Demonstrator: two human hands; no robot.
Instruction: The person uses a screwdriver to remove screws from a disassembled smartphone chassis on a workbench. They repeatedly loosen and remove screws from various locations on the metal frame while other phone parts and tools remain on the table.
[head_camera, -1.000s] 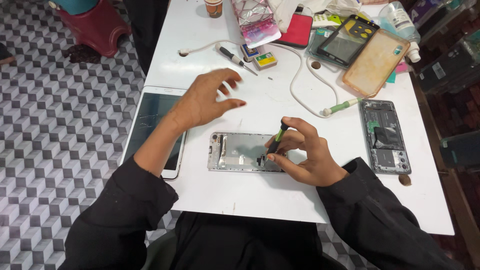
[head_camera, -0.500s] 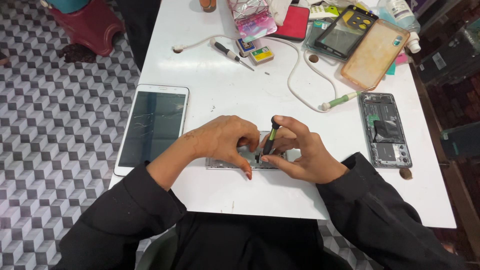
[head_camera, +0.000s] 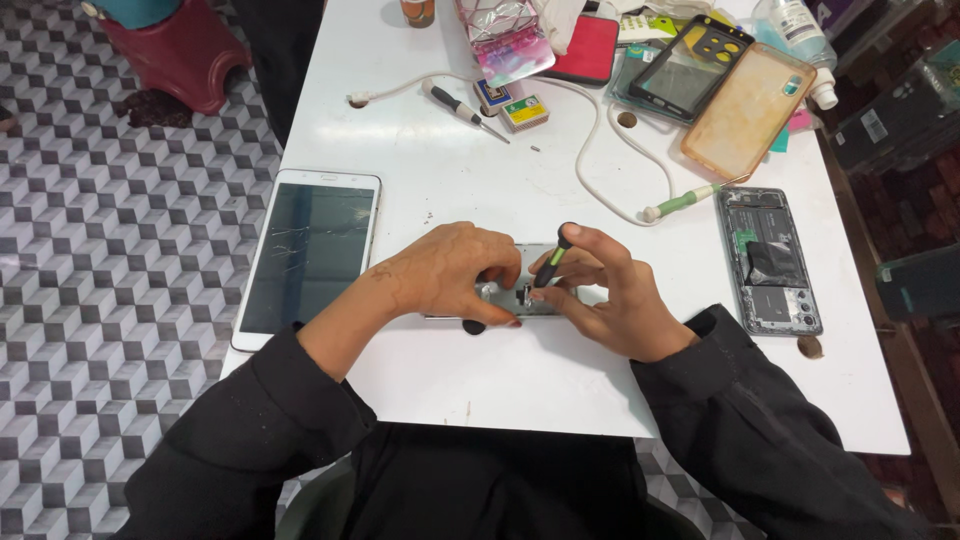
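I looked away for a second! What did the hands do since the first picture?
The left hand came down from the air onto the opened phone and now presses on it. The right hand kept its hold on the small screwdriver, tip on the phone. The tablet, the cable and the other open phone lie as before.
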